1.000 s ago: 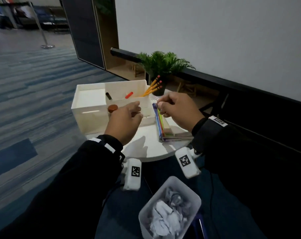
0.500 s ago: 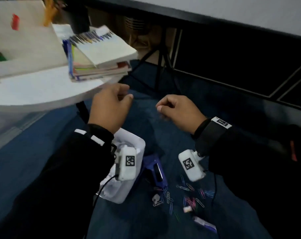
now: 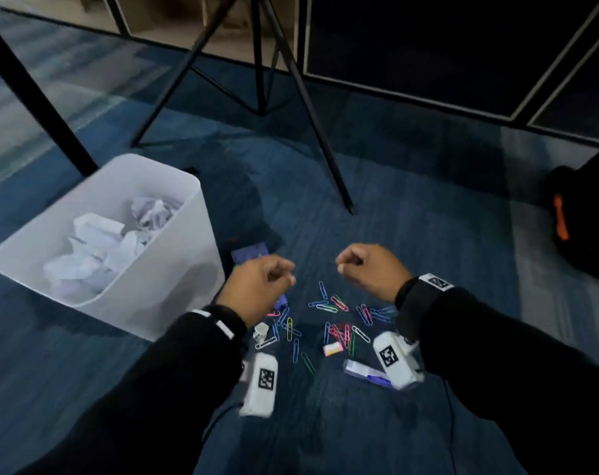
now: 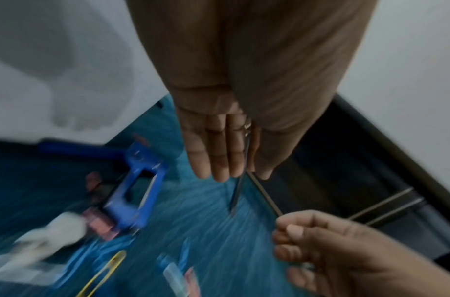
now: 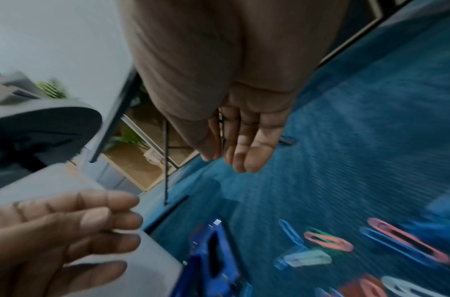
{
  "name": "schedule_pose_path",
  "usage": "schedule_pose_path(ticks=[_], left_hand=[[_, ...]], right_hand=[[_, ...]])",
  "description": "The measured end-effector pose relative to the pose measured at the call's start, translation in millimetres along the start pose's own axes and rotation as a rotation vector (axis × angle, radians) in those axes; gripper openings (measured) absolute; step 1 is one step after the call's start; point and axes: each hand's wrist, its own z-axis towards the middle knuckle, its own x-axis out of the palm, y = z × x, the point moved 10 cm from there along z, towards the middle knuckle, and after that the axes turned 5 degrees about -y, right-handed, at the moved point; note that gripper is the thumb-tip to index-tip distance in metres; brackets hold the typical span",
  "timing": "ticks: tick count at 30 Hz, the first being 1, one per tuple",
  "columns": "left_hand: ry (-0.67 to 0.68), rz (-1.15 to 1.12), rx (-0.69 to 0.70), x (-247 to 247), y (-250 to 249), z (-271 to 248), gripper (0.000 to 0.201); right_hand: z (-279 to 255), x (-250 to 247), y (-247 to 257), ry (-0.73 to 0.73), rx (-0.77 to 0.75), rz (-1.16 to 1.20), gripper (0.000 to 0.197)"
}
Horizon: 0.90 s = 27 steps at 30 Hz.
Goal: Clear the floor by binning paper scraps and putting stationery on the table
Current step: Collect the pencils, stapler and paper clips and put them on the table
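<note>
blue stapler (image 5: 213,259) clear at right wrist, head view — half-hidden

The person wears black long sleeves (image 3: 497,354). A black wrist strap (image 3: 413,294) carries a white square-code tag (image 3: 436,282). Under each wrist hangs a white camera unit (image 3: 261,382) bearing a black-and-white marker, a thin cable trailing.

One bin (image 3: 174,269), one blue stapler (image 5: 213,261), many paper clips (image 3: 339,323), uncounted.
</note>
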Motion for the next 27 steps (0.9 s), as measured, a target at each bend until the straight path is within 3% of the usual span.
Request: schedule_pose_path(ticks=[5,10,13,20,27], left_hand=[[0.207,0.131,-0.089,103.7,50.0,-31.9,0.027],[0.329,0.319,-0.073,164.2,70.5,-44.5,0.023],[0.439,0.511,-0.06,186.2,90.2,-49.5,0.036],[0.375,0.697,0.018,199.2,96.4,-35.5,0.033],[0.341,0.788,0.055,211.5,98.9,-28.2,0.027]], right_hand=[[-40.2,32.8,-94.2,0.034,0.136,-0.069,0.014],[-61.5,67.9,-130.7,0.155,0.178,-0.156,0.019],[-72.3,88.9,-148.2,0.257,0.22,-0.252,0.02],[-81.1,118.3,-154.1,0.393,0.174,-0.424,0.039],[-77.4,129.2,-155.2,0.46,0.179,-0.484,0.038]])
